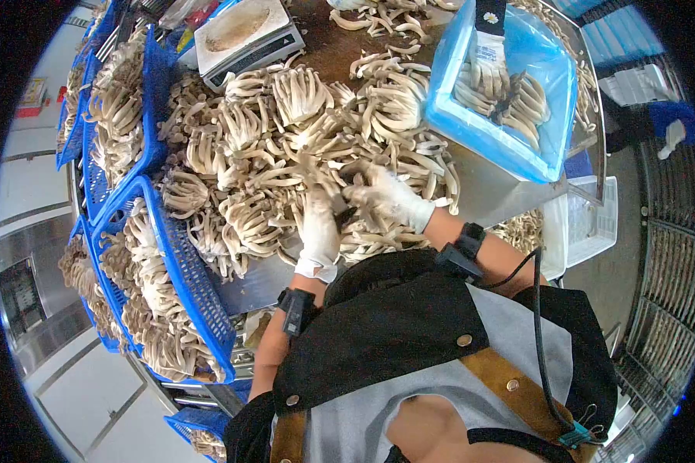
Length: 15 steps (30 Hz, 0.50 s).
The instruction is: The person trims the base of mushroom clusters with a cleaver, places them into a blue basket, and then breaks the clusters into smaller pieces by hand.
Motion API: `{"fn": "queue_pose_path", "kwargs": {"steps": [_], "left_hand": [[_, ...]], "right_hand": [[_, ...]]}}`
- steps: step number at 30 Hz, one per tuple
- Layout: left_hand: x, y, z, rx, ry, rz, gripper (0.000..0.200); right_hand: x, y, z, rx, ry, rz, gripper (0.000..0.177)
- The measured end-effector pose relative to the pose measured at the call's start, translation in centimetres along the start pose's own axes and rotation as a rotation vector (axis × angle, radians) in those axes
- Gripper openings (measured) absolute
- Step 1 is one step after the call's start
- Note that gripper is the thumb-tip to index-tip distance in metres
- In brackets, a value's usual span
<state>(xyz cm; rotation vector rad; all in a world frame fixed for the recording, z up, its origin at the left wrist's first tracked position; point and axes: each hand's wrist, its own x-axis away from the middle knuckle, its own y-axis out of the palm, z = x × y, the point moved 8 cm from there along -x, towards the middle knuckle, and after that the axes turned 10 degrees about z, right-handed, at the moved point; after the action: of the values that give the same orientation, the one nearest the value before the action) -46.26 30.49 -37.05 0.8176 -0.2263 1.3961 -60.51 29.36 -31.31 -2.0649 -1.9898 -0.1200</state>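
The left hand (319,225) and the right hand (388,197), both gloved, are working close together at the near middle of the mushroom pile (243,174), in the centre of the frame. The right hand's fingers are curving in at dark-capped mushrooms; the left hand's fingers are pointing up into the pile, partly blurred. Whether either hand is closing firmly on a piece, I cannot tell.

The pile is spreading over the table (502,176), nearly reaching the blue baskets (218,328) at the left and running close to the near edge, where a narrow strip of bare metal is showing below and left of the left hand. More bare metal is lying right of the pile, below the blue-lined bin (550,163) at upper right. Another person's gloved hand (488,68) is reaching into that bin, over mushroom clusters, well apart from the right hand. A scale (243,38) is sitting at upper left, beside the pile's far side, and a brown bare patch is opening to its right. The wearer's torso is bounding the space below.
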Motion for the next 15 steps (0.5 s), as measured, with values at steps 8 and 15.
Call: {"fn": "queue_pose_path", "kwargs": {"steps": [8,15], "left_hand": [[0.9,0.7,2.2,-0.404,0.127,0.052,0.073],[0.9,-0.2,4.4,-0.317,0.121,0.213,0.060]], "right_hand": [[-1.0,0.3,5.1,0.249,-0.002,0.101,0.039],[-0.1,0.1,-0.8,0.223,0.068,-0.233,0.058]]}}
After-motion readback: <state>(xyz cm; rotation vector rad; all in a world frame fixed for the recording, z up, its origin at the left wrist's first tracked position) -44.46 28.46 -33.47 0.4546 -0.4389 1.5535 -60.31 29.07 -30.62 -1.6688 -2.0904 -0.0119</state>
